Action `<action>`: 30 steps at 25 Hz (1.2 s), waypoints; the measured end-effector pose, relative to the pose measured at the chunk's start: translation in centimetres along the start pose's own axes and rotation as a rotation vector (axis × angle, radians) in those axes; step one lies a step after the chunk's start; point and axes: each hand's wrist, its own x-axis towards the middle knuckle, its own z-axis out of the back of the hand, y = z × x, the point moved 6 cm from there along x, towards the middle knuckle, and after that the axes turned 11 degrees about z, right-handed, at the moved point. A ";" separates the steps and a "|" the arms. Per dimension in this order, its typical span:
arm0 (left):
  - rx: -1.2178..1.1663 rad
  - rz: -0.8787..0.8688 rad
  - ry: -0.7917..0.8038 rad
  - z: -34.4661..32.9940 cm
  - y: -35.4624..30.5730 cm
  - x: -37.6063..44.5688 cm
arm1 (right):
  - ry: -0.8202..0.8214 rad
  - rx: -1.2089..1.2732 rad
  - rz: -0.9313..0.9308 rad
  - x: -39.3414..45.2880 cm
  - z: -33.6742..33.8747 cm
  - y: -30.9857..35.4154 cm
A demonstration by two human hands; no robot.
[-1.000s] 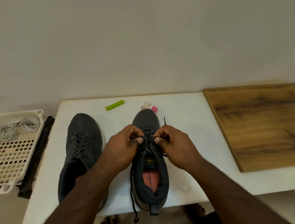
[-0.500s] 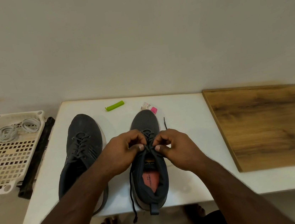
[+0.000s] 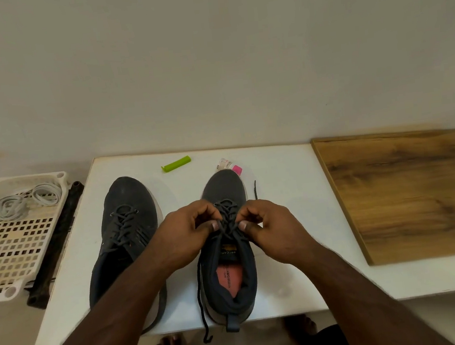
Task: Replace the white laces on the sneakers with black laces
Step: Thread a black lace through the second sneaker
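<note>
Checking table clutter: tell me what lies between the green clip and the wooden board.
In the head view, a small pink-capped tube lies between the green clip and the wooden board; otherwise bare white table.

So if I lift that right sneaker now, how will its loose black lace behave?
The black lace likely hangs limp: its end already droops off the table edge. It may swing or snag. The right sneaker probably holds shape.

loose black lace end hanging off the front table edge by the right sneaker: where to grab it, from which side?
Pinch the black lace end on the stretch lying along the left flank of the right sneaker, above the white table edge, coming from the left with the left hand. That stretch runs straight and exposed there; the tip below the edge dangles free and would likely swing away.
</note>
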 end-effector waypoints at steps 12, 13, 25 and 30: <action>0.000 -0.012 -0.027 0.1 -0.1 0.0 | -0.035 0.042 0.010 0.0 -0.1 0.0; -0.005 -0.015 -0.037 0.1 -0.1 0.1 | -0.061 0.060 0.001 0.0 -0.1 -0.2; 0.035 -0.015 -0.053 -0.3 -0.3 0.1 | -0.100 0.048 -0.024 0.3 -0.1 -0.4; 0.021 0.005 -0.042 -0.1 0.2 0.5 | -0.070 0.109 -0.055 0.2 0.4 -0.9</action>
